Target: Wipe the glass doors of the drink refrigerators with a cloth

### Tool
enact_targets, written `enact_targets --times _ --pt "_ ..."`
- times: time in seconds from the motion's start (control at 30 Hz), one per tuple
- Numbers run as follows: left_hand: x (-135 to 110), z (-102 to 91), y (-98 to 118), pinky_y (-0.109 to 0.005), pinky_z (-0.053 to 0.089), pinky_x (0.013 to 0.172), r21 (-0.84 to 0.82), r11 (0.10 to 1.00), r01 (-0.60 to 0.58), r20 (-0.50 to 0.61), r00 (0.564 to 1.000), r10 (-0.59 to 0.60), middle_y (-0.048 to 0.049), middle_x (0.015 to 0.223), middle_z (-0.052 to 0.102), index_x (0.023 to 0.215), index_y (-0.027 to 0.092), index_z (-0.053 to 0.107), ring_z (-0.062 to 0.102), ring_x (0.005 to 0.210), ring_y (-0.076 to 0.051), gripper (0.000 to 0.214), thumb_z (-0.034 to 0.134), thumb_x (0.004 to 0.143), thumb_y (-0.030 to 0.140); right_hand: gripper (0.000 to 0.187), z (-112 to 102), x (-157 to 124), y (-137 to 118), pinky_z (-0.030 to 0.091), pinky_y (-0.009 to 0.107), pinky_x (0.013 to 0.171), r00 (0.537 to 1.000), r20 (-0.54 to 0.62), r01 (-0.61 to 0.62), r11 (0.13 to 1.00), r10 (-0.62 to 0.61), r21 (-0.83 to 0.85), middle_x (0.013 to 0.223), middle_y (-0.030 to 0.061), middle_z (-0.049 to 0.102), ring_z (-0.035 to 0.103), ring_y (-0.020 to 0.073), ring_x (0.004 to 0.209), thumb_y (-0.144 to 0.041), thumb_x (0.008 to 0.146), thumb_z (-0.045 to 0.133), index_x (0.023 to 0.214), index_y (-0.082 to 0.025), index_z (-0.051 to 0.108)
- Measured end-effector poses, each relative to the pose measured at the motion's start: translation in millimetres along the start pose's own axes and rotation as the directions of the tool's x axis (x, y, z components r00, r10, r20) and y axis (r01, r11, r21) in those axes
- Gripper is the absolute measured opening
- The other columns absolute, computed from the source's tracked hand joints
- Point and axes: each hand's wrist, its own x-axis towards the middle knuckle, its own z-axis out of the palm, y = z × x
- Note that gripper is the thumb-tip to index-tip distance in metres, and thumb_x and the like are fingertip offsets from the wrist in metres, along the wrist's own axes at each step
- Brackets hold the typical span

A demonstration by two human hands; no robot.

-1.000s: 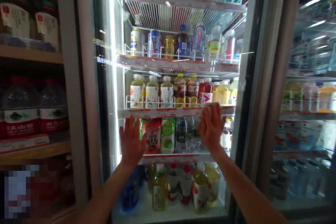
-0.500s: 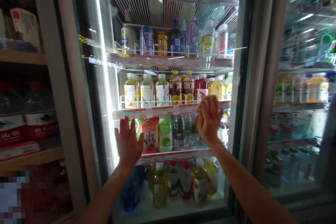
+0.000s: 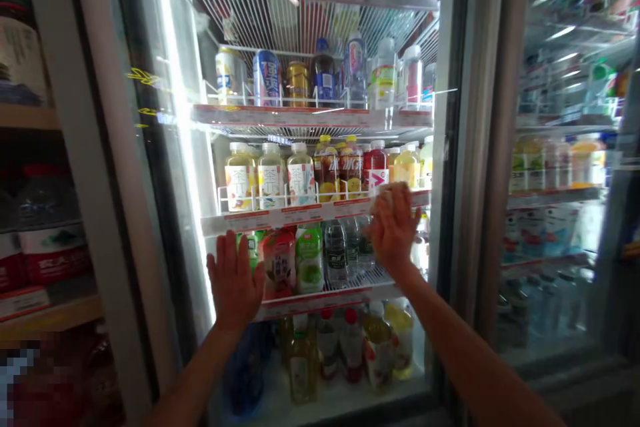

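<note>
We see a tall, bright drinks fridge (image 3: pixel 453 113) in the middle of the frame. Its big glass door (image 3: pixel 320 127) is shut, and that is the thing both hands are at. Another fridge full of drinks (image 3: pixel 553 193) fills the right side of the frame.

Inside the middle fridge, long white shelves (image 3: pixel 267 219) go across, one above the other. We see two bare arms reach up from the bottom corners.

The left hand (image 3: pixel 237 278) is low and left of the middle. It is held out flat with the thumb apart, and it looks laid on the glass. The right hand (image 3: pixel 397 227) is right of the middle and a bit higher, also up at the glass. It is blurry, with a pale thing (image 3: pixel 379 203) at its fingers. We cannot tell if the hand pinches that thing or just presses on it.

Behind the glass, near the left hand, we see a red pouch (image 3: pixel 279 263) and, just beside it, a green pouch (image 3: pixel 309 259). Three tea bottles (image 3: pixel 271 178) stand above them. Higher up, left of the top middle, are a blue can (image 3: pixel 267 78) and a smaller gold can (image 3: pixel 298 83). The littlest thing we see is a yellow shine (image 3: pixel 143 75) at the upper left.
</note>
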Motion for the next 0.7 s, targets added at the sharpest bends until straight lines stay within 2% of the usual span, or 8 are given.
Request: enact_targets --times 0.07,0.13,0.23,0.3,0.4,0.5,0.6,0.7 --pt "-1.3 2.8 1.0 -0.053 0.010 0.113 0.000 1.000 0.015 -0.001 1.000 -0.015 -0.0109 0.154 0.010 0.147 0.021 0.006 0.008 0.142 -0.027 0.069 0.044 0.089 0.028 0.052 -2.7 4.4 20.0 0.021 0.064 0.105 0.987 -0.093 -0.137 0.991 0.135 -0.015 0.150 0.0095 0.028 0.022 0.0332 0.139 -0.022 0.090 0.037 0.142 -0.026 0.032" --pt "-1.9 4.6 1.6 -0.053 0.009 0.113 -0.007 1.000 0.017 -0.006 1.000 -0.017 -0.0110 0.154 0.009 0.147 0.021 0.007 0.008 0.142 -0.027 0.069 0.043 0.089 0.028 0.052 0.4 4.8 8.1 0.022 0.064 0.105 0.986 -0.093 -0.135 0.991 0.135 0.012 0.149 0.0103 0.029 0.021 0.0336 0.139 -0.023 0.090 0.037 0.142 -0.026 0.031" --pt "-1.7 3.3 0.7 -0.051 0.009 0.114 -0.006 1.000 0.018 -0.005 1.000 -0.018 -0.0103 0.154 0.009 0.147 0.021 0.007 0.008 0.142 -0.026 0.069 0.043 0.089 0.028 0.054 12.4 -1.3 -48.8 0.018 0.057 0.111 0.994 0.057 0.090 0.992 -0.095 0.085 0.147 0.0057 0.034 0.015 0.0286 0.141 -0.023 0.087 0.044 0.140 -0.028 0.034" --pt "-1.5 0.3 -0.9 -0.049 0.010 0.114 0.002 1.000 0.002 0.006 1.000 -0.002 -0.0097 0.154 0.010 0.147 0.021 0.007 0.008 0.142 -0.024 0.068 0.044 0.089 0.029 0.049 18.3 -4.8 -80.2 0.009 0.052 0.115 0.949 0.136 0.269 0.955 -0.285 0.124 0.146 0.0015 0.037 0.011 0.0243 0.142 -0.027 0.086 0.048 0.134 -0.030 0.042" --pt "-1.6 -3.6 -2.7 -0.047 0.011 0.115 0.009 0.999 -0.031 0.019 0.999 0.031 -0.0092 0.154 0.011 0.147 0.021 0.008 0.009 0.142 -0.023 0.068 0.044 0.090 0.030 0.040 13.9 -3.6 -74.1 0.005 0.049 0.116 0.910 0.145 0.371 0.920 -0.388 0.128 0.144 -0.0003 0.040 0.012 0.0212 0.142 -0.028 0.088 0.047 0.128 -0.029 0.049" --pt "-2.0 -3.3 -1.6 -0.048 0.012 0.114 0.012 0.999 -0.035 0.017 0.999 0.035 -0.0102 0.154 0.010 0.147 0.021 0.007 0.007 0.142 -0.024 0.069 0.044 0.089 0.030 0.045 0.2 6.6 -13.8 0.015 0.054 0.112 0.986 0.078 0.144 0.989 -0.147 0.037 0.147 0.0055 0.035 0.020 0.0254 0.140 -0.022 0.089 0.041 0.134 -0.026 0.044" --pt "-2.2 -1.1 1.4 -0.049 0.010 0.115 0.032 0.999 -0.030 0.009 1.000 0.030 -0.0111 0.154 0.008 0.147 0.019 0.005 0.005 0.142 -0.025 0.069 0.042 0.089 0.028 0.046 -5.9 20.2 35.0 0.022 0.062 0.104 0.988 -0.061 -0.143 0.989 0.140 -0.038 0.147 0.0121 0.032 0.024 0.0334 0.138 -0.024 0.090 0.038 0.135 -0.022 0.043" --pt "-2.5 -0.6 3.5 -0.047 0.010 0.115 0.065 0.998 -0.022 0.011 1.000 0.021 -0.0113 0.154 0.007 0.147 0.018 0.005 0.005 0.142 -0.024 0.069 0.042 0.089 0.027 0.046 1.0 21.6 19.3 0.023 0.061 0.104 0.986 -0.076 -0.152 0.988 0.151 -0.015 0.147 0.0131 0.032 0.023 0.0341 0.138 -0.025 0.090 0.037 0.135 -0.019 0.043"
